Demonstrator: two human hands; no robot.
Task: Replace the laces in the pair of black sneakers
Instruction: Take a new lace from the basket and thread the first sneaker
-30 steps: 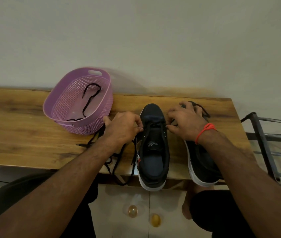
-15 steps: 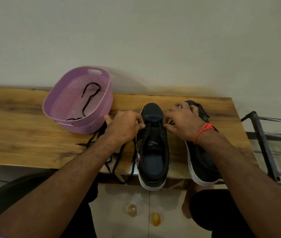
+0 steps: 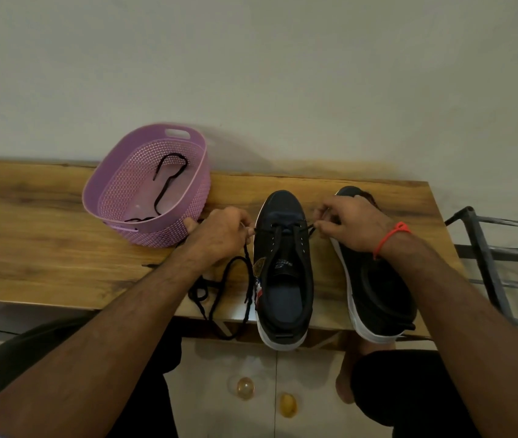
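Note:
Two black sneakers with white soles stand side by side on the wooden table, toes pointing away from me. The left sneaker [image 3: 283,267] has a black lace threaded across its lowest eyelets. My left hand [image 3: 219,235] pinches the lace's left end beside the shoe, and the loose lace [image 3: 219,289] trails in loops over the table's front edge. My right hand [image 3: 349,226] pinches the lace's right end, resting over the toe of the right sneaker [image 3: 378,289]. That shoe's eyelets are hidden by my hand.
A purple perforated basket [image 3: 188,197] stands at the left, touching my left thumb, with another black lace [image 3: 169,181] inside. The wooden table [image 3: 46,248] ends at its right corner near a dark metal rack [image 3: 498,267]. A wall rises right behind.
Both hands have drawn apart from the left sneaker's toe, pulling the lace ends out sideways so the lace lies taut across the lowest eyelets.

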